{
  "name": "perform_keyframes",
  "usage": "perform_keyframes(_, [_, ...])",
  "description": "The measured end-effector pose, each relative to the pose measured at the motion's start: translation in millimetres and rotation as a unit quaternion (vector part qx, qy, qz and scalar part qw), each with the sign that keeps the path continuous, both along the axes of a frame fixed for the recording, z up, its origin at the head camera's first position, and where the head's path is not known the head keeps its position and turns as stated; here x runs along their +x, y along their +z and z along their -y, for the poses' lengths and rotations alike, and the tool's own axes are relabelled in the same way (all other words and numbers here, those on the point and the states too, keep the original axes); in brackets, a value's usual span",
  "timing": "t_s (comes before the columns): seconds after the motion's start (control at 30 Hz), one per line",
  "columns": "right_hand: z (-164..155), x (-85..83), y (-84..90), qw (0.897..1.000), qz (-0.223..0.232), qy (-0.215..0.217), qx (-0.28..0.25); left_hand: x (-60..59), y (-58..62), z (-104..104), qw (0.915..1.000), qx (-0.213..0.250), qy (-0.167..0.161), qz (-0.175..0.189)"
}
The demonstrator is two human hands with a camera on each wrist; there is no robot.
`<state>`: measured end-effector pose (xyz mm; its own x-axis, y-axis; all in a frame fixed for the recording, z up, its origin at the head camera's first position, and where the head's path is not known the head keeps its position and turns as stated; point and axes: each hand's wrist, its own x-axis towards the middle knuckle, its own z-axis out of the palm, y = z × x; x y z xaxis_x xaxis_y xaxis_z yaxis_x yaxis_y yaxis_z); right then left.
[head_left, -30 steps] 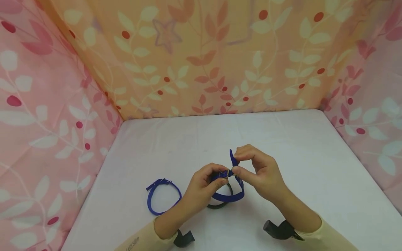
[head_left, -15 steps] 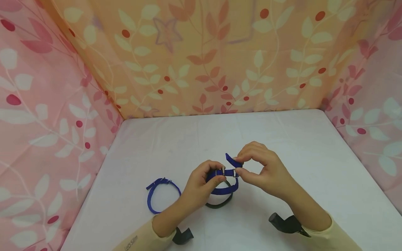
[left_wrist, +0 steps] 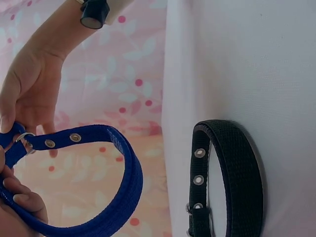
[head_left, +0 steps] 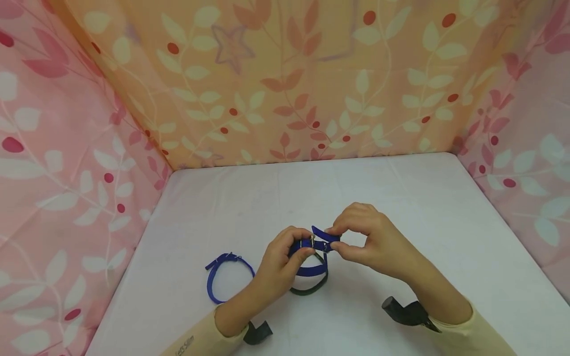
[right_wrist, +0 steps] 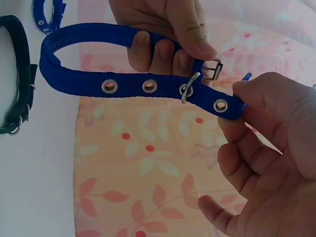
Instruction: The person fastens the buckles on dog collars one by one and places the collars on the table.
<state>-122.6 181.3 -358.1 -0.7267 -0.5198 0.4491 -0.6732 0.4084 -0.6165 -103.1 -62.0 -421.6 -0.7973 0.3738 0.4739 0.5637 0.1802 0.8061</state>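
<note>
Both hands hold a blue collar with metal eyelets, looped in the air above the table. My left hand grips its buckle end, fingers curled round the strap beside the metal buckle. Thumb and fingers of my right hand pinch the strap near its free end, which bends back toward the buckle. In the right wrist view the strap passes through a metal ring. A dark green or black collar lies on the table beneath, partly hidden in the head view by the blue one.
A second blue collar, buckled into a loop, lies on the white table left of my left forearm. Flowered cloth hangs behind the table and at both sides. Dark camera mounts sit at the wrists.
The strap's free end has tipped from upright to lying leftward over the buckle. My left hand has shifted slightly left with the blue collar. The collars on the table have not moved.
</note>
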Motion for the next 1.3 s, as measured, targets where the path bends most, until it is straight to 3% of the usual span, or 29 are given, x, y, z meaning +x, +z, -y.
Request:
perform_keyframes(0.13, [3, -0.3, -2.5, 1.0, -0.007, 0.01, -0.012, 0.1, 0.5, 0, 0.9995, 0.015, -0.006, 0.026])
perform_keyframes(0.27, [4, -0.9, -6.0, 0.998, -0.016, 0.03, -0.047, -0.6, 1.3, 0, 0.9995, 0.02, -0.007, 0.022])
perform_keyframes(0.47, [8, -1.7, -10.5, 0.983, 0.087, 0.086, -0.137, 0.7, 4.2, 1, 0.999, 0.034, -0.018, 0.021])
perform_keyframes(0.57, [10, -1.5, -11.4, 0.979, 0.105, 0.087, -0.148, 0.9, 4.5, 1, 0.9991, 0.033, -0.021, 0.018])
perform_keyframes(0.93, [10, 0.1, -7.0, 0.997, 0.043, 0.006, -0.058, -0.2, 3.3, 2, 0.9999, 0.009, 0.007, 0.002])
perform_keyframes(1.03, [8, -1.3, -6.2, 0.999, 0.023, 0.003, -0.034, 0.2, 2.1, 2, 0.9999, 0.004, 0.012, -0.002])
perform_keyframes(1.3, [4, -2.6, -2.9, 0.999, 0.024, 0.02, 0.009, 0.6, -0.7, 2, 0.9996, 0.003, 0.001, -0.029])
